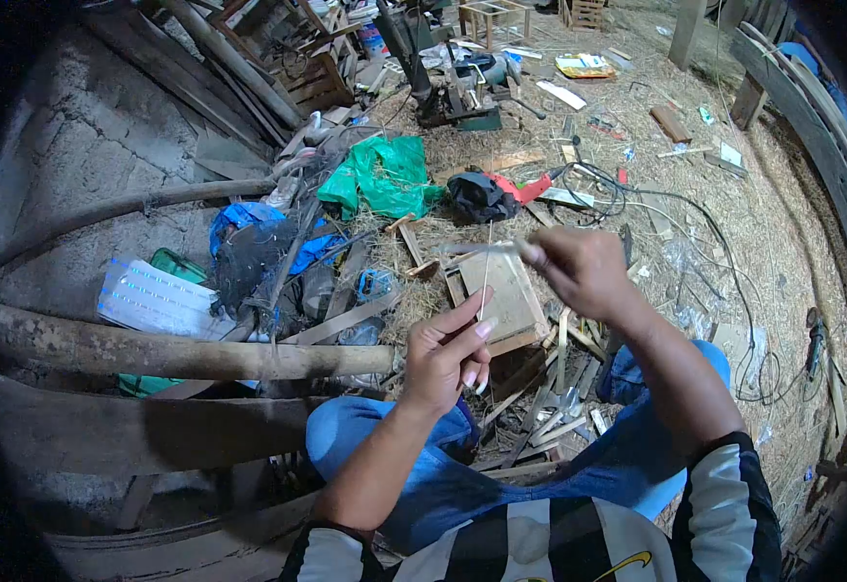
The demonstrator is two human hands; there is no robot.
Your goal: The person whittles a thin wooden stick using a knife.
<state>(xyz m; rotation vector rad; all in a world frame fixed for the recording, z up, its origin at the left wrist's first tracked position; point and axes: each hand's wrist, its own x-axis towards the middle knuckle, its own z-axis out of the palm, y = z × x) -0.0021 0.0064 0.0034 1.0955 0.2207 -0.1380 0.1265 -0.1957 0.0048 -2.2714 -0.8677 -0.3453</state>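
My left hand [448,357] pinches the lower end of a thin light stick [488,276], which stands nearly upright. To its right, my right hand [579,267] is closed round the end of a thin blade-like tool [477,248]. The tool lies level and crosses the stick near its top; it is slightly blurred. Below and behind both hands is a shallow wooden box [511,306] with a flat pale panel, near my knees.
Wood scraps [550,427] lie between my legs. Beyond the box are a black bag [480,197], a red tool [532,188] and a green plastic bag [380,179]. Thick poles [181,351] cross the left side. A cable [724,247] runs over the straw-covered ground at right.
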